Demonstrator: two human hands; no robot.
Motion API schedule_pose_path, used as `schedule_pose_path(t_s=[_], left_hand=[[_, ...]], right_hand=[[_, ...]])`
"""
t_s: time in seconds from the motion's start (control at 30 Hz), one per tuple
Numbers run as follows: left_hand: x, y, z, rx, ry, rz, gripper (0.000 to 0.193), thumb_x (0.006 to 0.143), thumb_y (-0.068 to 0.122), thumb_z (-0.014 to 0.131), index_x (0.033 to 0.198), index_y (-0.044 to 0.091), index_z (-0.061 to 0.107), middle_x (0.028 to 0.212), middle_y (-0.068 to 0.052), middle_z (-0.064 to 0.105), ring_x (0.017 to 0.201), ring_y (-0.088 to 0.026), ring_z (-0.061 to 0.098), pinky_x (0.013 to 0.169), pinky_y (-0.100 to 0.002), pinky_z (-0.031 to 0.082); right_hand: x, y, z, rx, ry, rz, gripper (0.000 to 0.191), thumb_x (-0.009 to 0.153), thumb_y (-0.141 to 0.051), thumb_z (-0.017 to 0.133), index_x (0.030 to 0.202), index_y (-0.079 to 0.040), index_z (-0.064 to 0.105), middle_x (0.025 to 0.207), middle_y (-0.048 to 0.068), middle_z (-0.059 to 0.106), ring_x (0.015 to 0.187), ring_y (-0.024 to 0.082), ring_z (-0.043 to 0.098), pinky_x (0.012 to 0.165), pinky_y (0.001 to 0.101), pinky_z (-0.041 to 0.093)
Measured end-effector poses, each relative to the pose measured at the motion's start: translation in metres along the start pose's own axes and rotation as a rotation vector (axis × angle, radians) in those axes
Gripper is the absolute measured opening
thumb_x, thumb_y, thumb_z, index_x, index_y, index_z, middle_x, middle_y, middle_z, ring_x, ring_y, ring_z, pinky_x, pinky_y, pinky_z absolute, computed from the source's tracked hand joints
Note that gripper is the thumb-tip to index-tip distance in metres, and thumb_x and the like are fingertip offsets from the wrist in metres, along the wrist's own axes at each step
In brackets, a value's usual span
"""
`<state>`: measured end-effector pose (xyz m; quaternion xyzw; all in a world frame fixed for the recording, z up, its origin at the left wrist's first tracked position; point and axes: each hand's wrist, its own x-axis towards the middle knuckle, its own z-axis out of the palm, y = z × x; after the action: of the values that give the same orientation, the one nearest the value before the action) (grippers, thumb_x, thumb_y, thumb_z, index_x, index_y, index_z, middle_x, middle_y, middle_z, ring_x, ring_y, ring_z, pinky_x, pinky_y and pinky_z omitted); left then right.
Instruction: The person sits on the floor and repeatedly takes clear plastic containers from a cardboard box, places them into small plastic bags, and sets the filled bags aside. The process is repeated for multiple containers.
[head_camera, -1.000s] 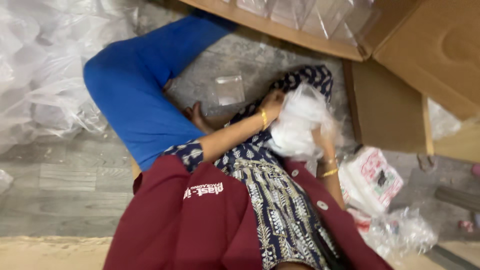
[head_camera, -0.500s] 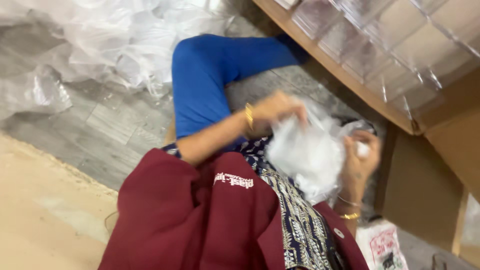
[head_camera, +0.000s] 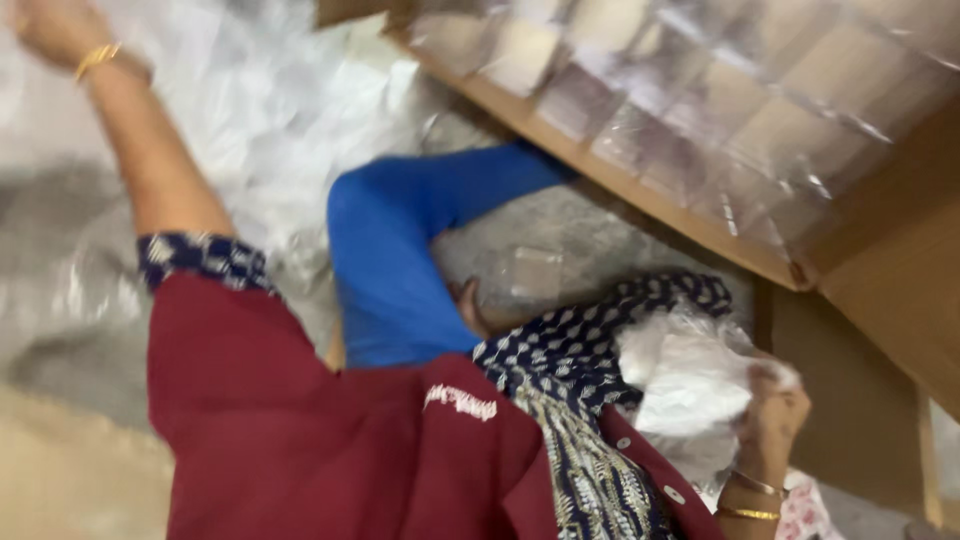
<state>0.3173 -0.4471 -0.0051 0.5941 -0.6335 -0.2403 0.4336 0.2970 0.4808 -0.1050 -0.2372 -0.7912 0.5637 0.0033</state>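
The right hand (head_camera: 775, 415) is clamped on a crumpled white bag (head_camera: 685, 385), which rests in the lap against the dotted navy cloth (head_camera: 590, 340) (gold bangles ring the wrist below). The left hand (head_camera: 50, 30) is raised far out at the upper left corner, well apart from the bag; blur hides whether its fingers are closed. A pile of clear plastic (head_camera: 270, 110) lies near it, behind the blue knee (head_camera: 390, 240). A cardboard box (head_camera: 700, 130) of clear packets stands above the lap

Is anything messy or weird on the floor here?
Yes. Loose clear plastic bags lie heaped over the floor at upper left, crumpled rather than stacked. The right hand clutches another scrunched plastic bundle, while the left hand is flung up toward the heap.
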Motion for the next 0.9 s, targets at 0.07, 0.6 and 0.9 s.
schedule_pose_path(t_s=[0.07, 0.6, 0.9], left_hand=[[0.013, 0.009, 0.008, 0.067, -0.068, -0.034, 0.017, 0.097, 0.013, 0.064, 0.114, 0.013, 0.063, 0.108, -0.010, 0.067, 0.100, -0.028, 0.065, 0.091, -0.041, 0.054], [-0.296, 0.225, 0.000, -0.915, -0.323, 1.510, 0.038, 0.099, 0.007, 0.075, 0.130, 0.006, 0.053, 0.124, -0.017, 0.056, 0.117, -0.036, 0.055, 0.103, -0.051, 0.044], [-0.256, 0.403, 0.212, -0.409, -0.553, 1.252, 0.057, 0.080, -0.001, 0.069, 0.134, 0.000, 0.050, 0.128, -0.026, 0.051, 0.121, -0.044, 0.049, 0.099, -0.047, 0.045]], right_hand=[[-0.010, 0.007, 0.010, -0.008, -0.032, -0.069, 0.014, 0.100, -0.017, 0.067, 0.110, -0.010, 0.072, 0.092, 0.001, 0.067, 0.054, 0.013, 0.050, 0.038, 0.0287, 0.036], [0.027, 0.012, 0.087, -0.678, -0.193, -0.425, 0.035, 0.084, 0.000, 0.066, 0.117, -0.010, 0.069, 0.084, 0.012, 0.070, 0.057, 0.025, 0.057, 0.058, 0.0368, 0.047], [0.039, 0.061, 0.112, -0.480, -0.046, -0.727, 0.042, 0.071, -0.001, 0.065, 0.112, -0.008, 0.062, 0.105, 0.019, 0.066, 0.097, 0.044, 0.064, 0.080, 0.0436, 0.054]])
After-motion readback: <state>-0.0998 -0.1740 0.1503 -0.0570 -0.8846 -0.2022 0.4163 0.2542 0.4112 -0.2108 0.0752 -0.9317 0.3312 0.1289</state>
